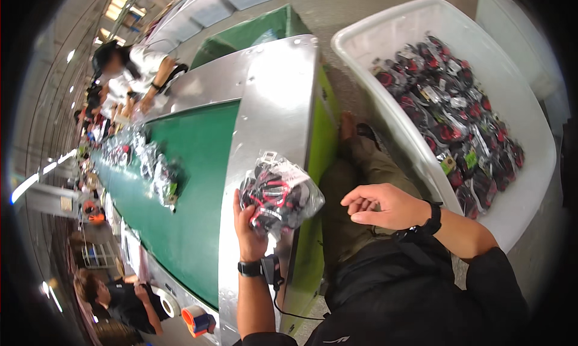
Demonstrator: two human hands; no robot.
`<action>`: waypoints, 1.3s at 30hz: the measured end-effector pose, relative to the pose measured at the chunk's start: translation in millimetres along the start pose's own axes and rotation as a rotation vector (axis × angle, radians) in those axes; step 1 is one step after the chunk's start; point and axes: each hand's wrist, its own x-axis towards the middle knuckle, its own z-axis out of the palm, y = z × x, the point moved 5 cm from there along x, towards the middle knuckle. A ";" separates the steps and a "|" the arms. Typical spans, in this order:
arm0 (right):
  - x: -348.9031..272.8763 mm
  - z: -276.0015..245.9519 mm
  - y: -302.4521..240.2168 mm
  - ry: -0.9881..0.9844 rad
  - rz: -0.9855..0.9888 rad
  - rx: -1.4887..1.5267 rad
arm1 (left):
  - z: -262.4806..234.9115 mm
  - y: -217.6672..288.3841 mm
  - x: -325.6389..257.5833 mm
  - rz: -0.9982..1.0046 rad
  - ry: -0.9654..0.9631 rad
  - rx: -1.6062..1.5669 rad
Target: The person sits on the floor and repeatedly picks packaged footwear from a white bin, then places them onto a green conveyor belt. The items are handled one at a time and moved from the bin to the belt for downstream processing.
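Note:
My left hand point(250, 236) is wrapped round the lower left side of a clear plastic bag point(278, 195) packed with black and red articles. What exactly they are, the crinkled film hides. A white label and a hang tab show at the bag's top. It is held over the metal edge point(265, 114) of a conveyor. Apart from the bag, to its right, my right hand point(385, 206) hovers above my lap with nothing in it. Its fingers are loosely bent and the thumb stands away from them.
At the right, a large white tub point(385, 114) holds many similar bagged articles. Several clear bags point(159, 171) lie on the green belt point(201, 225). A green bin point(226, 49) stands behind the conveyor. Workers are along its far left. An orange and blue tape dispenser point(197, 321) sits at lower left.

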 end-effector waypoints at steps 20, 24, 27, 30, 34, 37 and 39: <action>-70.4 -20.5 -82.1 0.281 -0.422 -0.696 | 160.3 -78.6 -65.2 -0.239 -0.126 -0.051; -66.1 2.9 -72.0 0.221 -0.408 -1.124 | 173.9 -106.0 -76.5 -0.607 -0.115 -0.078; -66.8 -1.6 -67.7 0.369 -0.394 -1.292 | 192.7 -114.3 -86.2 -0.685 -0.215 -0.177; -73.0 -11.9 -69.1 0.365 -0.308 -1.271 | 210.7 -112.8 -90.3 -0.643 -0.279 -0.107; -91.3 -63.4 -84.1 0.435 -0.229 -1.063 | 220.5 -97.0 -92.7 -0.538 -0.398 -0.089; -116.6 -118.7 -96.2 0.517 -0.191 -0.935 | 205.0 -85.1 -87.7 -0.417 -0.442 -0.073; -132.4 -148.9 -99.6 0.678 -0.228 -0.946 | 186.9 -80.1 -79.1 -0.311 -0.482 0.062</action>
